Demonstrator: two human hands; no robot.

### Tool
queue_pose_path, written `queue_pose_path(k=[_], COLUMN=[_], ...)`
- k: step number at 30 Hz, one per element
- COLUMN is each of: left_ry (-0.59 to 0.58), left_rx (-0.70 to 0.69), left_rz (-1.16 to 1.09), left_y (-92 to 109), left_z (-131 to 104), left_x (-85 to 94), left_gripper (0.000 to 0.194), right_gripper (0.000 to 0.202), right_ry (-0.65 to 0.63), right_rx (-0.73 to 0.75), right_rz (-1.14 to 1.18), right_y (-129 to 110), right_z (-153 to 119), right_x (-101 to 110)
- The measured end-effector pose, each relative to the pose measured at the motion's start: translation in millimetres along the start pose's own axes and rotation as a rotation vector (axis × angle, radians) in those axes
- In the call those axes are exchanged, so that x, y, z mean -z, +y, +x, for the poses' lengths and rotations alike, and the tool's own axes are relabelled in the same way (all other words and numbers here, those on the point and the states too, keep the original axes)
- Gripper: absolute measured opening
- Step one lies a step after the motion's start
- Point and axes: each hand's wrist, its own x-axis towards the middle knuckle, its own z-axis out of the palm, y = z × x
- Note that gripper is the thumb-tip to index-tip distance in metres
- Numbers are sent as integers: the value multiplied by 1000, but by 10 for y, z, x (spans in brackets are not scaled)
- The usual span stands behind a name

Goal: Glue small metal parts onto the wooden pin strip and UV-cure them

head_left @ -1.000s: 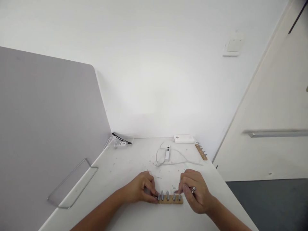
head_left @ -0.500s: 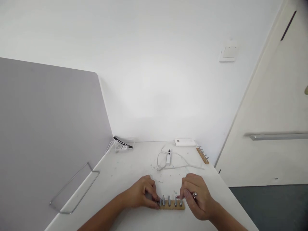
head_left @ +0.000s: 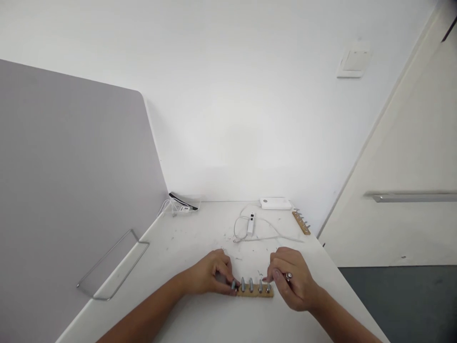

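Counter (head_left: 193, 243): white, against the wall. Right hand (head_left: 291, 281): closed around a metal-ended rod (head_left: 288, 276), beside the strip's right end. Left hand (head_left: 210, 274): thumb and fingers pinching the leftmost grey peg (head_left: 233, 284) at the strip's left end. Wooden strip (head_left: 254, 294): on the counter between the hands, row of grey pegs along it. White power bank (head_left: 275, 204): far edge, near a second pegged strip (head_left: 301, 223).

Wood-look strip (head_left: 254, 291), matt tan, bears smooth grey metallic-looking pegs (head_left: 251, 285); beyond the strip, power bank (head_left: 275, 204) appears smooth white plastic.
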Motion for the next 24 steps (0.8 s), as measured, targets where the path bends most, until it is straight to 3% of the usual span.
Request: queue_pose_path(k=[24], left_ry=[-46], left_rx=[0], left_rz=[-75], left_y=[-5], left_z=[36], left_x=[7], left_gripper=[20], right_gripper=[21], right_ry=[-41], right_rx=[1], right_rz=[-74], right_y=[-4], right_z=[6], right_x=[69])
